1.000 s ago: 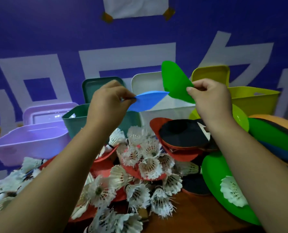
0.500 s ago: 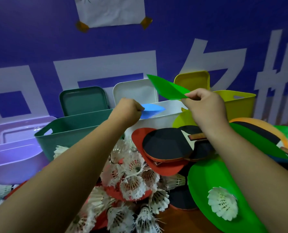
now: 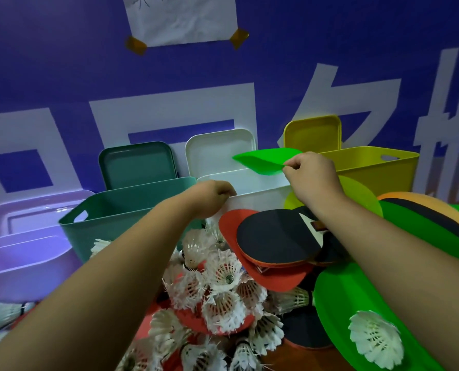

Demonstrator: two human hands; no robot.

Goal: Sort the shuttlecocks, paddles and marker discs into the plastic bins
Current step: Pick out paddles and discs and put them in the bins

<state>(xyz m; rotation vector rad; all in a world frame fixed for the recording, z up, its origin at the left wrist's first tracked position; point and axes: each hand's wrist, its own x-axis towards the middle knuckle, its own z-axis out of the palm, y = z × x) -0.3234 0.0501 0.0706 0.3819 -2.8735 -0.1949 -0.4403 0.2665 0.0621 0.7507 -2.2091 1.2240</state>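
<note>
My right hand (image 3: 312, 178) pinches a green marker disc (image 3: 263, 160) by its edge, held flat over the open white bin (image 3: 263, 196). My left hand (image 3: 211, 195) is at the white bin's near rim with its fingers curled over the edge. They are hidden from me, and no blue disc shows. Below my arms lies a pile of white shuttlecocks (image 3: 220, 290). A black-faced paddle (image 3: 276, 242) lies on a red disc (image 3: 279, 281) to the right of the pile.
A teal bin (image 3: 121, 210), a purple bin (image 3: 22, 261) and a yellow bin (image 3: 378, 170) flank the white one, with lids leaning on the blue wall behind. At the right a large green disc (image 3: 357, 293) carries one shuttlecock (image 3: 374, 336), and more discs and paddles are stacked behind it.
Both hands moved forward and down toward the white bin. The blue disc in my left hand has gone out of sight at the bin's rim. The green disc tilted from upright to flat.
</note>
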